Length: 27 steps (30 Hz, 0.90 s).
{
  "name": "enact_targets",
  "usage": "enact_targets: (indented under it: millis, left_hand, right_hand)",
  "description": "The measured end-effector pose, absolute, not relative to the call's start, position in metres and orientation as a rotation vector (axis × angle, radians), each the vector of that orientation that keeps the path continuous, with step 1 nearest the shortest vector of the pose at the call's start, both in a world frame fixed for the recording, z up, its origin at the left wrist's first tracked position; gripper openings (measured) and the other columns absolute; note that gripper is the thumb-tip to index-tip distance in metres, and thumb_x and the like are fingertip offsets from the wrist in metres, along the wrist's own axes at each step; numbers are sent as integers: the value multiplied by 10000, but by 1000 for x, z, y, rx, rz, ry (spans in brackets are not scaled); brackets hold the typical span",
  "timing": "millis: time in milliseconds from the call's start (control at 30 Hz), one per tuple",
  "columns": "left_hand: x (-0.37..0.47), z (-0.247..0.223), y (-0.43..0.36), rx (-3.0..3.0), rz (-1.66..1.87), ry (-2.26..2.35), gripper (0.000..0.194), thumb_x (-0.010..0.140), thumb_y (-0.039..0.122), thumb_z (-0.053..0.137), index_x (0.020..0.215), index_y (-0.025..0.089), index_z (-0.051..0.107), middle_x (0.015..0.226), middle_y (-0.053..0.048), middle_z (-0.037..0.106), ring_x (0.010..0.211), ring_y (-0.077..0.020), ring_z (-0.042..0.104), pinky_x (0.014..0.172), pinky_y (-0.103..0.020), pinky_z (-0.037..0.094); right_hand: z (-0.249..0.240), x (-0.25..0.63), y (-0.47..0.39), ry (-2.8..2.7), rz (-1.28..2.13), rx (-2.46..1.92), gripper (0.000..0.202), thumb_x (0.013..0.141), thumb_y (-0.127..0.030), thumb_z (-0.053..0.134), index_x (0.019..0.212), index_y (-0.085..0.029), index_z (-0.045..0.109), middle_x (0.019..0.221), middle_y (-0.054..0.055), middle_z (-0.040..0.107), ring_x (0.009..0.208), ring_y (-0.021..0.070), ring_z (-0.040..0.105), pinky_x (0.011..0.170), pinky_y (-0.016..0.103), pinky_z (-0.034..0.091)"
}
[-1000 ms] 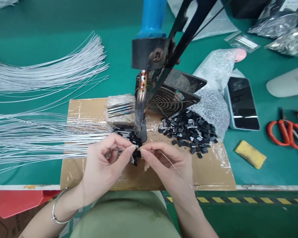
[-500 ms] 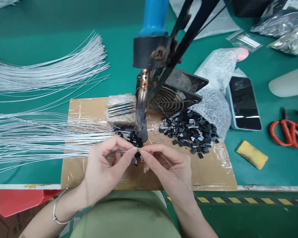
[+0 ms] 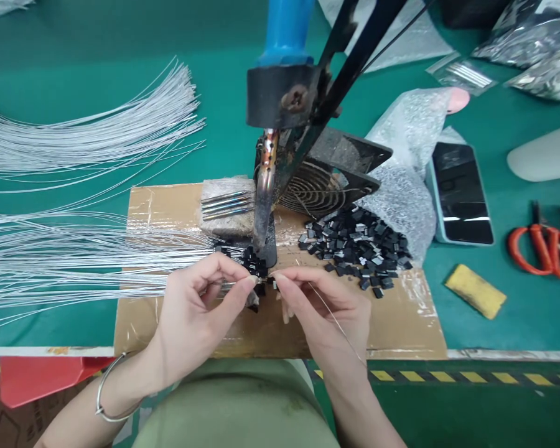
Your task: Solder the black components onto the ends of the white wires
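Note:
My left hand (image 3: 205,305) is closed in a pinch on a thin wire, its end pointing right between thumb and forefinger. Facing it, my right hand (image 3: 331,311) pinches a small black connector (image 3: 271,283) at its fingertips, close to the wire end. Whether the two touch I cannot tell. A thin strand of solder wire (image 3: 336,320) runs across my right hand. Just above my fingertips is the tip of a soldering iron (image 3: 261,224), clamped pointing downward. Wires with black connectors (image 3: 254,260) on their ends lie right behind my left fingertips.
A pile of loose black connectors (image 3: 359,249) lies right on the cardboard (image 3: 401,323). Behind stand a fan (image 3: 322,186) and a block with metal rods (image 3: 226,205). Bundled white wires (image 3: 121,137) fill the left. Rightward are a phone (image 3: 462,193), yellow sponge (image 3: 476,291) and red-handled scissors (image 3: 541,249).
My right hand has shifted slightly right, away from my left fingertips. The black connector now shows between them. My left hand stays nearly where it was.

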<state>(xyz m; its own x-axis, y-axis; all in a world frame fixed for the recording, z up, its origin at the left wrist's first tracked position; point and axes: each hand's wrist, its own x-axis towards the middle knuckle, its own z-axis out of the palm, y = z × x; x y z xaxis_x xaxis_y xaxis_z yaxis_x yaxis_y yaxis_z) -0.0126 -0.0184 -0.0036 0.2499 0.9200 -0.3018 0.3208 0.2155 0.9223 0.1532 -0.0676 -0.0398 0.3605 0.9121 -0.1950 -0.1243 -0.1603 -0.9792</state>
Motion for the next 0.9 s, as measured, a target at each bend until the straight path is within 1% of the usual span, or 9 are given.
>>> enact_targets:
  millis: [67, 167, 233, 367, 600, 900]
  left_hand:
    - [-12, -3, -18, 1340, 633, 1298, 116, 952, 243, 719, 848, 194, 738, 724, -7, 700, 607, -125, 544, 545, -257, 363]
    - [-10, -3, -17, 1318, 631, 1265, 109, 945, 228, 717, 844, 192, 736, 864, -40, 772, 710, -149, 639, 607, -260, 433]
    - [-9, -2, -15, 1299, 635, 1242, 111, 938, 209, 716, 829, 191, 728, 926, -47, 787, 758, -156, 674, 627, -260, 455]
    - [-8, -1, -13, 1288, 631, 1233, 114, 932, 202, 716, 819, 192, 730, 911, -50, 786, 767, -164, 694, 605, -256, 455]
    - [-9, 0, -12, 1293, 637, 1224, 105, 918, 177, 730, 814, 186, 733, 912, -51, 779, 750, -151, 686, 632, -240, 486]
    - [-8, 0, -13, 1292, 642, 1224, 108, 920, 163, 727, 815, 182, 739, 925, -59, 777, 783, -158, 695, 664, -240, 505]
  right_hand:
    - [-40, 152, -67, -763, 1092, -1418, 38, 899, -252, 803, 905, -244, 840, 683, -11, 733, 519, 116, 625, 486, 222, 547]
    - [-39, 150, -66, -773, 1100, -1390, 58, 906, -244, 797, 937, -250, 846, 687, -10, 746, 531, 127, 656, 510, 236, 584]
    - [-39, 150, -66, -781, 1116, -1357, 79, 917, -223, 786, 946, -260, 849, 703, -11, 754, 545, 124, 665, 529, 234, 592]
    - [-38, 151, -66, -826, 1142, -1328, 116, 934, -203, 767, 962, -267, 860, 756, -5, 763, 559, 117, 658, 525, 230, 575]
    - [-37, 151, -67, -838, 1159, -1318, 155, 934, -169, 768, 984, -278, 866, 754, -16, 749, 562, 93, 648, 542, 208, 555]
    - [-39, 149, -67, -832, 1145, -1349, 92, 931, -227, 776, 959, -258, 858, 726, -7, 758, 529, 115, 656, 521, 240, 576]
